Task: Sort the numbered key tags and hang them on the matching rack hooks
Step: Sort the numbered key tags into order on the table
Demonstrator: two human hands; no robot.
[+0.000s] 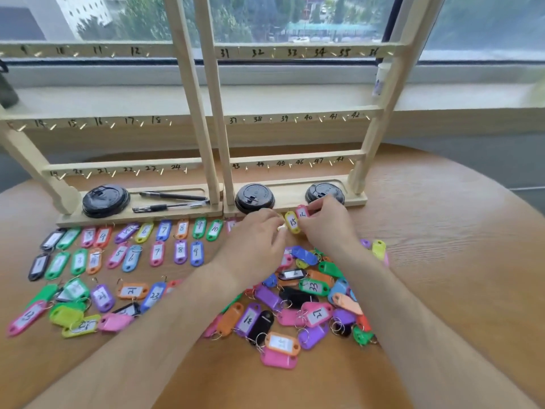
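Yellow tag (pixel 292 222), marked 15, and pink tag (pixel 302 212), marked 16, are side by side just in front of the rack (pixel 203 113) base. The right hand (pixel 327 224) pinches the pink tag. The left hand (pixel 256 234) has its fingers curled against the yellow tag's edge; whether it grips cannot be told. On the table (pixel 442 261) to the left, sorted rows (pixel 165 231) run from low numbers into the twenties. A loose pile (pixel 312 314) lies unsorted between the forearms. All visible hooks (pixel 112 125) are bare. Judgement: sorting roughly half done, hanging not begun.
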